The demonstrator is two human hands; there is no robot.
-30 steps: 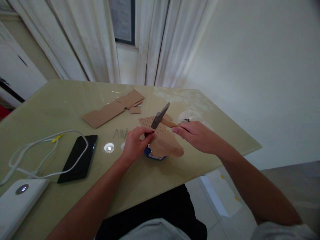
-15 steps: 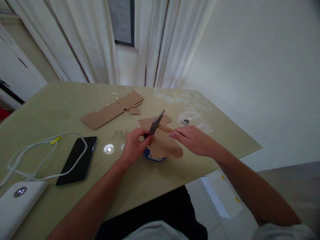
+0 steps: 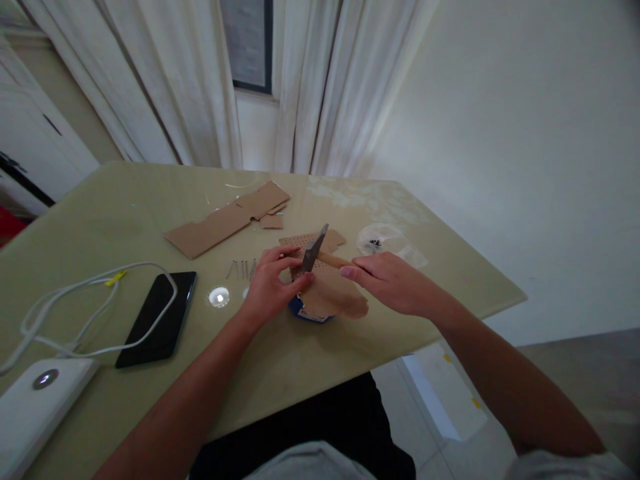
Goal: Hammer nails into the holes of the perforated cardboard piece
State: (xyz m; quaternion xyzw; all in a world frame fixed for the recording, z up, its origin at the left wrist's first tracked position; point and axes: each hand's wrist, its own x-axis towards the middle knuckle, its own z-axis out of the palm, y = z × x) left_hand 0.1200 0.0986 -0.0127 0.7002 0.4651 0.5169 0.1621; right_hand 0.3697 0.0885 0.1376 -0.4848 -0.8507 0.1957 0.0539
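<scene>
My right hand (image 3: pixel 390 283) is closed round the wooden handle of a small hammer (image 3: pixel 315 248). Its grey metal head hangs just above a brown cardboard piece with a grid of small holes (image 3: pixel 327 290). That cardboard lies on a blue round object (image 3: pixel 300 310). My left hand (image 3: pixel 273 283) rests on the cardboard's left edge, directly under the hammer head. Its fingers are pinched together there; what they pinch is too small to make out. Several nails (image 3: pixel 241 269) lie on the table to the left of it.
On the beige table (image 3: pixel 125 207) lie a flattened cardboard strip (image 3: pixel 225 220), a black phone (image 3: pixel 157 317), a white cable (image 3: pixel 75 300), a white device (image 3: pixel 30 407) and a clear plastic bag (image 3: pixel 387 240). Curtains hang behind. The table edge runs close on the right.
The hammer head came down from its raised position to just above the perforated cardboard. My left hand's fingers shifted slightly up around the spot beneath it.
</scene>
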